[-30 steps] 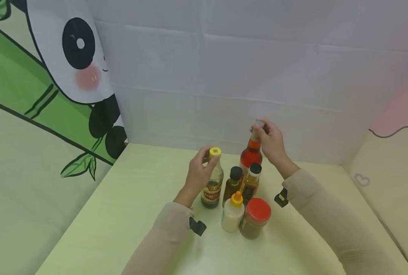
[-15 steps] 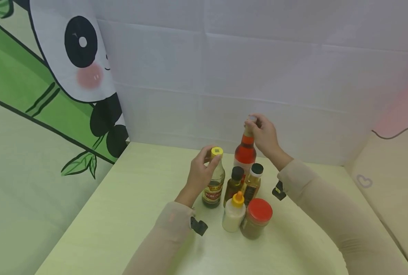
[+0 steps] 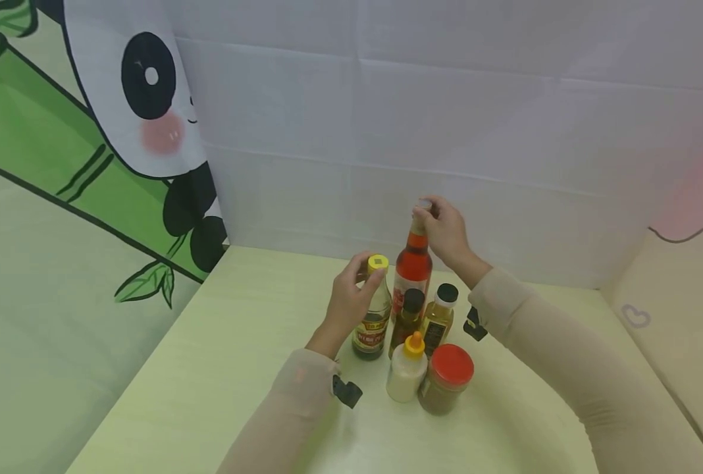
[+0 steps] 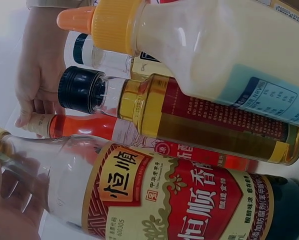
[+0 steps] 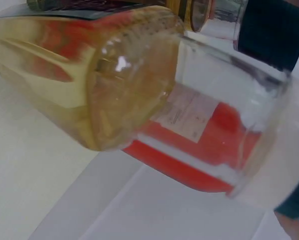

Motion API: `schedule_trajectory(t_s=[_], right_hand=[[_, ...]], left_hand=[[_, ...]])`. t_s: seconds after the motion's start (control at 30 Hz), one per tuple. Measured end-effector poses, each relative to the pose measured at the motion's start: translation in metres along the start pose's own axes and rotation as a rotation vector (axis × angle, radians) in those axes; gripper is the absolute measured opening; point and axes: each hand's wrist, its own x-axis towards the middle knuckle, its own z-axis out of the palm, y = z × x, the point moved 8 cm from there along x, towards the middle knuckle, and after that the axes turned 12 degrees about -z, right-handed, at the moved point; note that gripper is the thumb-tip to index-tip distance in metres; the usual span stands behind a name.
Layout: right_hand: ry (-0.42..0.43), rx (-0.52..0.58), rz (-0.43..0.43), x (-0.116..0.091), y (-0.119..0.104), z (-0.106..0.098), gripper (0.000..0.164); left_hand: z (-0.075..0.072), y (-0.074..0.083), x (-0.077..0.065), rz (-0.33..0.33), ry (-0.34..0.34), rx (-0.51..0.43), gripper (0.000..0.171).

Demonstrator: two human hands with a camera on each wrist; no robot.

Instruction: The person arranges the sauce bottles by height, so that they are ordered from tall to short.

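My left hand holds the neck of a clear glass vinegar bottle just under its yellow cap. My right hand pinches the top of a taller bottle of red liquid, which stands close to the vinegar bottle's right. In front of the red bottle are a dark-capped bottle of amber liquid and a second dark-capped bottle with pale golden liquid. The left wrist view shows the vinegar bottle's red and gold label up close.
Nearest me stand a white squeeze bottle with an orange-yellow nozzle and a red-lidded jar, side by side. The group rests on a pale yellow table. A white sheet hangs behind, and a panda print hangs at left.
My right hand has moved the red bottle leftward, from behind the pale golden bottle to beside the vinegar bottle. The left hand keeps its hold on the vinegar bottle.
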Motion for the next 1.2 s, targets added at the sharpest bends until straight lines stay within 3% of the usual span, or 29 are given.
schedule_trajectory(t_s=[1.2], right_hand=[[-0.019,-0.032,0.068,0.026,-0.008,0.04,0.041]], left_hand=[[0.002,0.005,0.0,-0.018,-0.008,-0.02,0.042]])
